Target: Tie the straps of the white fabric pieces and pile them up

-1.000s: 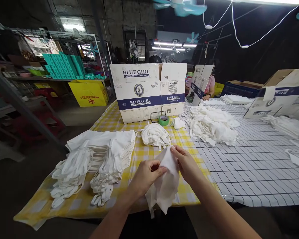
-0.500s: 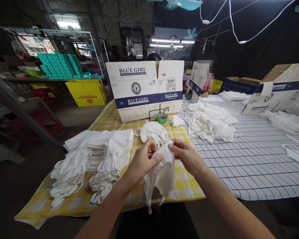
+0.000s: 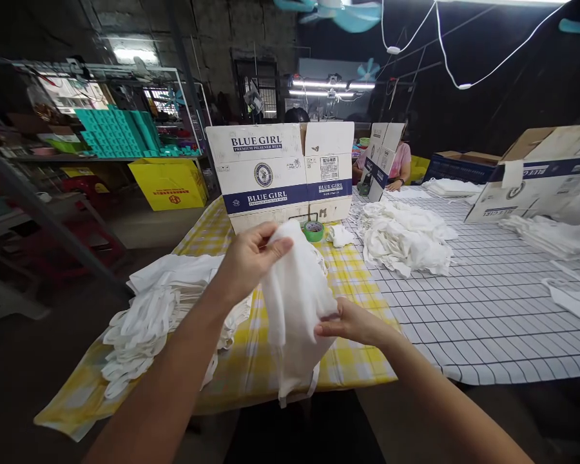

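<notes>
I hold a white cloth bag (image 3: 294, 309) upright over the near edge of the yellow checked tablecloth (image 3: 352, 277). My left hand (image 3: 249, 258) pinches its top edge, raised high. Lower down, my right hand (image 3: 350, 322) grips the bag's right side. Its strap ends hang below the table edge. A flat stack of the same white bags (image 3: 169, 303) lies to the left, partly hidden by my left arm. A small heap behind the held bag is mostly hidden.
A Blue Girl carton (image 3: 280, 174) stands at the back of the yellow cloth, a green tape roll (image 3: 313, 230) before it. A loose heap of white bags (image 3: 406, 235) lies on the grid-patterned cloth (image 3: 493, 309). More cartons (image 3: 531, 174) sit right. A person (image 3: 400, 164) sits beyond.
My left hand has lifted the bag's top edge up and away from me, stretching the bag out. My right hand slid down to its lower right side.
</notes>
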The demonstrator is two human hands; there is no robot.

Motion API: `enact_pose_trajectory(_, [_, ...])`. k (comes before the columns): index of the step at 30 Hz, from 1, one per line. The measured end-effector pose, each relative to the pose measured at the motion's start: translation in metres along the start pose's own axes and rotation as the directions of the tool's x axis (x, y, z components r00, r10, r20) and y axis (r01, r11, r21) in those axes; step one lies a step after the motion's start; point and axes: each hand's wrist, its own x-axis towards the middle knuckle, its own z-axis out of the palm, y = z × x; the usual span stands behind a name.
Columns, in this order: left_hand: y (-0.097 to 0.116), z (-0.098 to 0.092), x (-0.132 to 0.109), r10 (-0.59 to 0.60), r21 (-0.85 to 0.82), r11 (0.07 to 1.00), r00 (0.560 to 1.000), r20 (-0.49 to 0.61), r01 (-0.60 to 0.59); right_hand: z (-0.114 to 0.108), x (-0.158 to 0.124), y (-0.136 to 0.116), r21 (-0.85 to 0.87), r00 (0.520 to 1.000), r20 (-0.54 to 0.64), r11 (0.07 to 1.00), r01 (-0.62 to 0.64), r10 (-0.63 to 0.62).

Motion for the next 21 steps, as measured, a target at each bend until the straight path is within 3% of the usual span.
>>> enact_pose_trajectory(5, [-0.029,-0.031,-0.005,-0.128,-0.235,0.968,0.977,-0.168,0.086,-0.031,-0.024,0.023,-0.332,0.993,-0.115,0.943,-0.027,-0.012])
enact_pose_trajectory(8, [-0.049,-0.038,-0.015,-0.229,-0.314,0.935,0.957,-0.178,0.165,-0.056,-0.045,0.009,-0.405,0.980,-0.184,0.914,-0.004,-0.078])
enact_pose_trajectory(13, [-0.072,-0.031,-0.029,-0.324,-0.407,0.883,0.931,-0.167,0.234,-0.082,-0.067,-0.024,-0.544,0.915,-0.347,0.839,-0.017,-0.207])
enact_pose_trajectory(17, [-0.074,-0.027,-0.034,-0.359,-0.507,0.827,0.922,-0.145,0.243,-0.087,-0.076,-0.041,-0.637,0.872,-0.391,0.771,-0.024,-0.296])
enact_pose_trajectory(21, [-0.064,-0.031,-0.038,-0.421,-0.714,0.663,0.900,-0.110,0.223,-0.093,-0.093,-0.056,-0.610,0.869,-0.360,0.790,0.057,-0.340])
